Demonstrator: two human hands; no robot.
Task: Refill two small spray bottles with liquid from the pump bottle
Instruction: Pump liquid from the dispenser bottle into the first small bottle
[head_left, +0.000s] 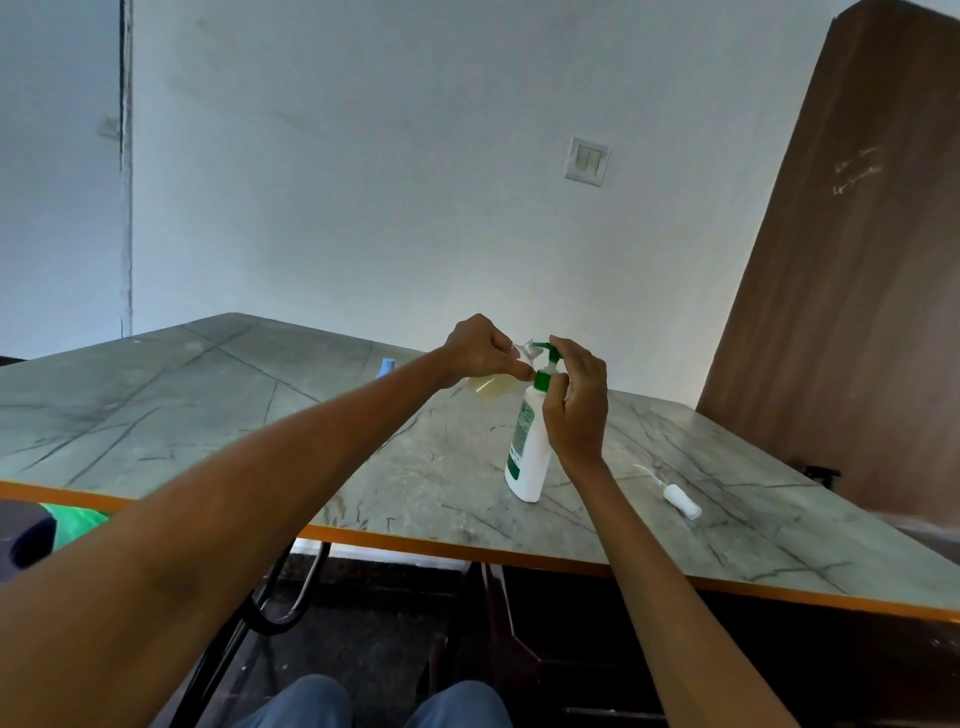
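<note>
At frame centre, the left hand (480, 347) pinches a small spray bottle (488, 385) under the pump bottle (530, 447) nozzle; the right hand (576, 400) curls round the pump, near the table (208, 415) front edge.

Pump bottle label: white plastic pump bottle w/ green pump head (527, 452) carries a green-printed label; text too small and skewed, illegible.
Door marks: brown wooden door (852, 270) shows faint chalk-like scribbles, upper part; not decipherable.
Other surfaces: no legible txt, nos. or signs.
</note>
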